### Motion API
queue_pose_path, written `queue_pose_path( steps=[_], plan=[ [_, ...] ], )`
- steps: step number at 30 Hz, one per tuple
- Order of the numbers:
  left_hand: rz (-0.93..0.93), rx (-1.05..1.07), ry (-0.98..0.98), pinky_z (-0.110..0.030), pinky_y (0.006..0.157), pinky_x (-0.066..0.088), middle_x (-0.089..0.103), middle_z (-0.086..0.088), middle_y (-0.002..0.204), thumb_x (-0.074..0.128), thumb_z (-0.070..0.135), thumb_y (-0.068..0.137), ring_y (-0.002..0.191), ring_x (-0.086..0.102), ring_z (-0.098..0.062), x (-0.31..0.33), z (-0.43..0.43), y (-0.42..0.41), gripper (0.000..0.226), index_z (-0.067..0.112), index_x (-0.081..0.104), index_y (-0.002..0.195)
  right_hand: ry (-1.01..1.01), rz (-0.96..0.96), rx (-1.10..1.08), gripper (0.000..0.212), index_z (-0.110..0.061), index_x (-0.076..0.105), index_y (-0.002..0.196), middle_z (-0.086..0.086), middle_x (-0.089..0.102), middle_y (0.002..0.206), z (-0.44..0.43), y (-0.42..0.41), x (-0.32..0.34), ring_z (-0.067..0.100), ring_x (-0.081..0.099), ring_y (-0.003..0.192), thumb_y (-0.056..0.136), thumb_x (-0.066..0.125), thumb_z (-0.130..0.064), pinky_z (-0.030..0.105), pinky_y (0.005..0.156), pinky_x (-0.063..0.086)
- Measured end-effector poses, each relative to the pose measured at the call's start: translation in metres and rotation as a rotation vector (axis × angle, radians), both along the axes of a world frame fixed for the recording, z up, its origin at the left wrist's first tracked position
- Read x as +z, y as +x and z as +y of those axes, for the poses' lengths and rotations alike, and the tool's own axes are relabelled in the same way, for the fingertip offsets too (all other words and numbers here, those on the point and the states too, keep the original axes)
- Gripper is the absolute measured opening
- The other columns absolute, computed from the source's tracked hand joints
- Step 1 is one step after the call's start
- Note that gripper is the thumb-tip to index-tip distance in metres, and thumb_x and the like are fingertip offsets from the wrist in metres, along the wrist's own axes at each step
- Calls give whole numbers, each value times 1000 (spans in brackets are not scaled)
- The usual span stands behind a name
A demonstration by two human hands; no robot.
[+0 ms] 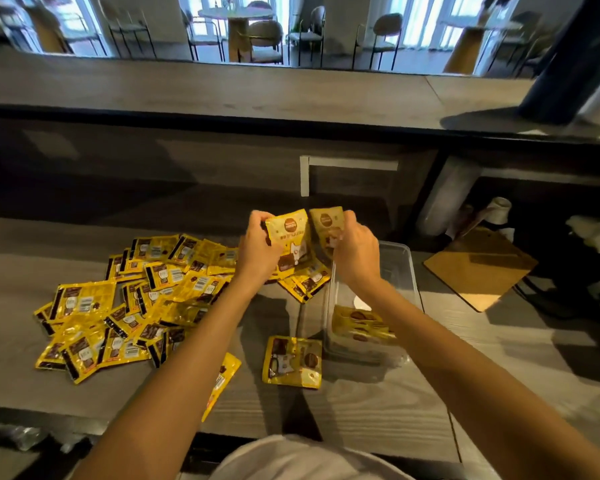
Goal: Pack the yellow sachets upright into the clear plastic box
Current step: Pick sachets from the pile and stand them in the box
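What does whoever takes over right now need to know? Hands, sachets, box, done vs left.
Left hand: holds a yellow sachet upright, above the table.
Right hand: holds a second sachet beside it, over the far end of the clear plastic box.
Done: a few sachets already stand in the box's near end.
Left: the big loose pile to the left of the box, one stray sachet in front of the box, another at the table edge, plus the two in hand.

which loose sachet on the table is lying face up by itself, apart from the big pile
The single sachet just in front of the clear plastic box, near the table's front edge. It lies flat alone, while the pile spreads out to its left.
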State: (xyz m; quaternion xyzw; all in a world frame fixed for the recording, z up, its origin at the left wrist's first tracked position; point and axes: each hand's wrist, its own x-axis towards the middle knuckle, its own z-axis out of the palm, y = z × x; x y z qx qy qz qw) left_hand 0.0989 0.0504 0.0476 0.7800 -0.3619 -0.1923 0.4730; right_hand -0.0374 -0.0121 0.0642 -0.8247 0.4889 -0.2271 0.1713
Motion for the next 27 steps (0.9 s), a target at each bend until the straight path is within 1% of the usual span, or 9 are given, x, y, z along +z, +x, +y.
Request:
queue_pose_path(
  steps=[5, 8, 10, 12, 15, 19, 22, 25, 27],
  plan=[
    [-78, -132, -72, -24, 62, 49, 58, 8, 78, 58, 3, 87, 86, 58, -15, 3, -27, -31, 15, 17, 53, 88, 56, -220, -185, 53, -16, 40, 132, 12, 63, 120, -28, -41, -10, 30, 61, 109, 86, 63, -4, 41, 88, 54],
    [-22, -165, -80, -17, 53, 43, 54, 9, 70, 54, 2, 86, 77, 57, -13, -3, -38, -55, 13, 15, 53, 84, 172, -355, -241, 32, -7, 50, 120, 12, 64, 114, -40, -63, -18, 26, 60, 108, 89, 53, 0, 29, 84, 49],
    [11, -221, -43, -19, 53, 44, 54, 7, 69, 53, 2, 85, 69, 56, -11, -8, -44, -69, 12, 15, 52, 84, 235, -442, -263, 15, -4, 54, 107, 12, 64, 103, -46, -76, -24, 25, 61, 100, 93, 49, -6, 33, 80, 48],
    [60, -309, 17, -25, 58, 50, 56, 5, 72, 53, 3, 86, 70, 57, -10, -13, -47, -80, 11, 15, 52, 87, 304, -508, -246, 6, -8, 54, 94, 7, 61, 93, -48, -87, -32, 23, 60, 91, 95, 49, -11, 40, 78, 50],
    [84, -413, 119, -39, 70, 54, 58, -5, 78, 52, 3, 87, 79, 60, -19, -24, -46, -88, 10, 13, 51, 89, 409, -560, -221, 14, -13, 50, 79, 9, 60, 89, -48, -102, -46, 27, 61, 88, 92, 51, -8, 41, 78, 53],
    [24, -465, 193, -32, 64, 46, 56, -1, 76, 53, 5, 87, 78, 57, -19, -37, -41, -91, 10, 15, 52, 87, 560, -563, -163, 15, -15, 51, 81, 5, 61, 90, -42, -110, -58, 14, 60, 84, 91, 54, -3, 20, 66, 51],
    [-120, -534, 248, -29, 63, 41, 55, 0, 77, 53, 10, 86, 80, 54, -19, -40, -37, -92, 8, 17, 52, 83, 599, -417, -115, 17, -10, 52, 75, 9, 58, 81, -38, -111, -66, 18, 57, 79, 87, 55, 2, 25, 65, 48],
    [-281, -528, 305, -35, 90, 37, 51, 2, 86, 52, 18, 88, 92, 39, -16, -38, -32, -91, 4, 20, 50, 86, 591, -345, -88, 28, -15, 47, 65, 8, 53, 70, -37, -115, -68, 25, 52, 73, 84, 51, 6, 31, 59, 43],
    [-321, -545, 329, -34, 98, 29, 49, 4, 88, 51, 21, 90, 92, 30, -13, -38, -28, -90, 3, 20, 48, 88, 616, -336, -28, 23, -14, 52, 81, 6, 55, 80, -38, -118, -68, 24, 55, 76, 84, 48, 8, 30, 61, 47]
  ],
)
